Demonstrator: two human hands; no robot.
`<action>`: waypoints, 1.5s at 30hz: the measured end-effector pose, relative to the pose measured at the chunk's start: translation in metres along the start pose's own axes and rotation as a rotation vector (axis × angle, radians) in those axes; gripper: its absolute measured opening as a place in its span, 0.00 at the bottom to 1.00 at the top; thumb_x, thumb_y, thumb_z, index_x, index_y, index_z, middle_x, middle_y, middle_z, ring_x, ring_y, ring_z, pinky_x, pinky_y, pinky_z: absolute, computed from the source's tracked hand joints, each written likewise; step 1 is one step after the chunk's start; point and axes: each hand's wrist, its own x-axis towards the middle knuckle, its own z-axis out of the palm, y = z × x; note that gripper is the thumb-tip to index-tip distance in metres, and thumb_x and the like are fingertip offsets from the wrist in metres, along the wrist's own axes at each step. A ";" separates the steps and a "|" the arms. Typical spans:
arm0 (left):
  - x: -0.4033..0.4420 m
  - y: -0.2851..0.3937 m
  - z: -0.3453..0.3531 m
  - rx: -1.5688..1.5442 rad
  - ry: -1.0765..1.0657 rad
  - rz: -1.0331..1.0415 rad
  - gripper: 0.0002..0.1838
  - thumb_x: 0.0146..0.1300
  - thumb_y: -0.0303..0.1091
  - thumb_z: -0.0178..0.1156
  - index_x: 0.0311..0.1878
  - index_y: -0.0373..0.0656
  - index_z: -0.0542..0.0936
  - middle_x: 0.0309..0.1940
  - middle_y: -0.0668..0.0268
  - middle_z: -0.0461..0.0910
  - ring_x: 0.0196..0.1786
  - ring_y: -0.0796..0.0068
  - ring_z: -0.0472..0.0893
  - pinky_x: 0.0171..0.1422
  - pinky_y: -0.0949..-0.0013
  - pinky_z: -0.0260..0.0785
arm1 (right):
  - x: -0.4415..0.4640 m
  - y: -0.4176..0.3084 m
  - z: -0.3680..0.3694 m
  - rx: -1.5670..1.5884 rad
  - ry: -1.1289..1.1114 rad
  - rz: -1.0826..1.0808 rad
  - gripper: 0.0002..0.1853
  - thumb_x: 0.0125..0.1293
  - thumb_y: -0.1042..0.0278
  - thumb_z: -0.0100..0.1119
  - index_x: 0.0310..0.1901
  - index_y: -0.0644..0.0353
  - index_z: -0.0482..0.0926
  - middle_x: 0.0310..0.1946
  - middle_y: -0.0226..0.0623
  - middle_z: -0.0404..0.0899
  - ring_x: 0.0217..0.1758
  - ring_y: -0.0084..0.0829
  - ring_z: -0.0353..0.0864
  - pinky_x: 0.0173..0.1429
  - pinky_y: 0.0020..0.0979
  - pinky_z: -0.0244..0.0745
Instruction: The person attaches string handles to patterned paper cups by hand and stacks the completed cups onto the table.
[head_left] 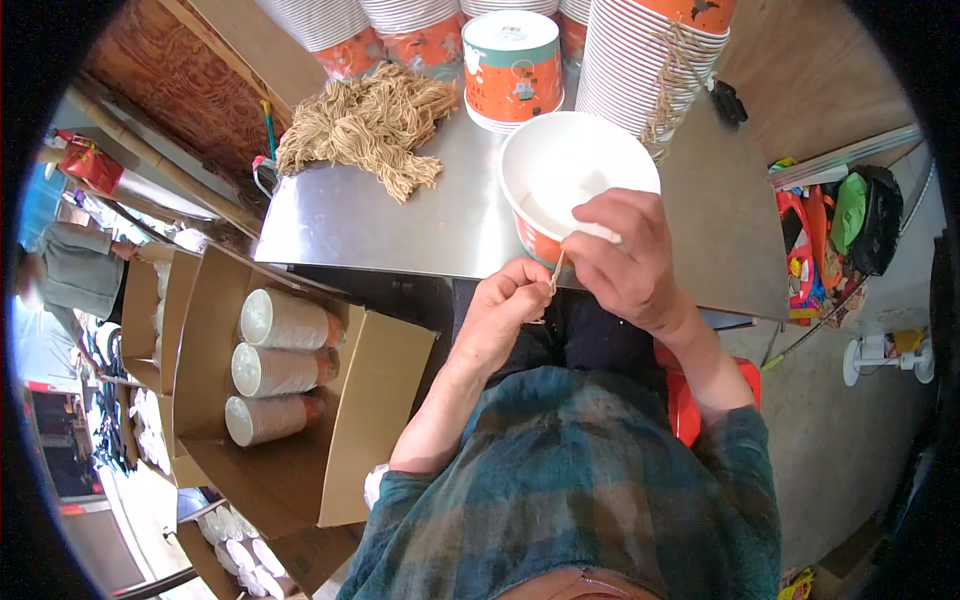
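Pinching thin tan cord (558, 269), left hand (512, 303), right hand (640, 265), round bucket (545, 165)

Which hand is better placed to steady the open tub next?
Right, I'd judge. The right hand is already at the near side of the tub, with fingers over its rim. The left hand sits lower, off the tub, pinching the thin cord.

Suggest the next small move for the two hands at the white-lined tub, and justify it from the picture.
Probably a gentle pull by the left hand to draw the cord taut: its fingers pinch the cord just outside the near side of the tub, while the right hand is close by, fingers at the rim.
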 end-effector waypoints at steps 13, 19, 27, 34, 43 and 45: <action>-0.019 0.000 0.002 -0.027 -0.022 -0.033 0.08 0.78 0.32 0.52 0.48 0.38 0.76 0.30 0.66 0.78 0.27 0.84 0.64 0.33 0.77 0.55 | -0.024 -0.014 -0.010 0.003 0.056 0.028 0.21 0.50 0.81 0.67 0.48 0.54 0.84 0.49 0.36 0.77 0.50 0.42 0.77 0.51 0.41 0.75; -0.041 -0.006 -0.003 0.182 -0.023 -0.010 0.12 0.80 0.38 0.53 0.50 0.38 0.78 0.30 0.69 0.77 0.29 0.85 0.65 0.35 0.78 0.57 | -0.050 -0.047 0.004 0.224 0.072 0.290 0.13 0.61 0.77 0.67 0.48 0.62 0.84 0.32 0.35 0.81 0.31 0.33 0.80 0.37 0.34 0.75; -0.062 -0.016 -0.003 0.425 -0.054 -0.025 0.15 0.81 0.42 0.52 0.48 0.39 0.80 0.32 0.73 0.78 0.35 0.85 0.69 0.41 0.77 0.62 | -0.055 -0.074 0.025 1.338 0.047 1.170 0.13 0.78 0.68 0.54 0.54 0.69 0.82 0.46 0.35 0.84 0.48 0.24 0.81 0.58 0.27 0.75; -0.071 -0.012 -0.003 0.590 -0.177 0.008 0.09 0.75 0.29 0.53 0.39 0.38 0.80 0.34 0.67 0.79 0.40 0.76 0.78 0.47 0.72 0.69 | -0.043 -0.065 0.030 1.466 0.266 1.343 0.13 0.77 0.65 0.57 0.48 0.68 0.84 0.41 0.34 0.84 0.41 0.22 0.79 0.50 0.25 0.75; -0.071 -0.015 -0.003 0.905 -0.400 0.082 0.08 0.69 0.31 0.56 0.35 0.39 0.79 0.32 0.60 0.80 0.41 0.59 0.80 0.49 0.59 0.72 | -0.043 -0.053 0.026 1.493 0.280 1.351 0.15 0.77 0.62 0.56 0.48 0.67 0.83 0.32 0.34 0.82 0.34 0.23 0.80 0.42 0.25 0.75; -0.073 -0.017 -0.005 0.907 -0.422 0.089 0.08 0.71 0.32 0.57 0.36 0.39 0.80 0.34 0.59 0.81 0.42 0.58 0.81 0.51 0.58 0.72 | -0.041 -0.050 0.023 1.457 0.270 1.335 0.14 0.79 0.63 0.53 0.49 0.67 0.81 0.31 0.34 0.82 0.33 0.25 0.80 0.43 0.28 0.76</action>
